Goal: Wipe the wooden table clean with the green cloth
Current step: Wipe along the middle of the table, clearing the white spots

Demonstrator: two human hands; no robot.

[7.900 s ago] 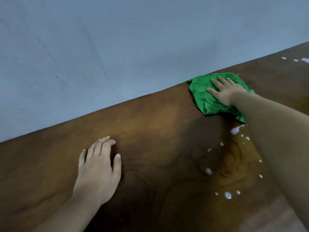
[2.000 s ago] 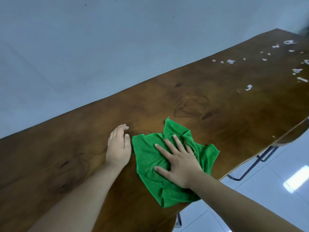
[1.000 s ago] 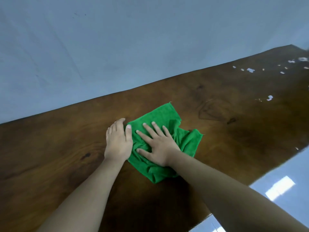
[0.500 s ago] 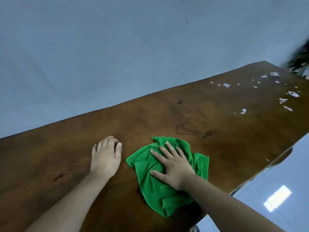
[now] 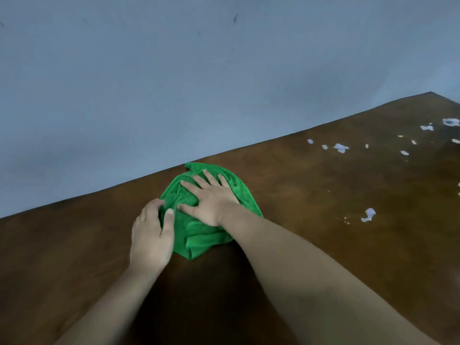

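CLOTH: green cloth [image 5: 199,235] bunched on wooden table [image 5: 323,220], at far edge by wall [image 5: 174,70] | RIGHT: right hand [image 5: 211,200] flat on cloth, fingers spread, pressing, not clenched | LEFT: left hand [image 5: 151,235] palm down, thumb and fingertips touching cloth's left edge, grasping nothing | RESIDUE: white spots [image 5: 368,215] on table, well right of cloth

A single head-worn camera is looking forward and steeply down over the person's forearms, sitting close above the wooden table [image 5: 323,207]. It is facing the far table edge and the grey-blue wall [image 5: 174,83] behind it, with the horizon tilting up to the right. No second view is sharing the scene.
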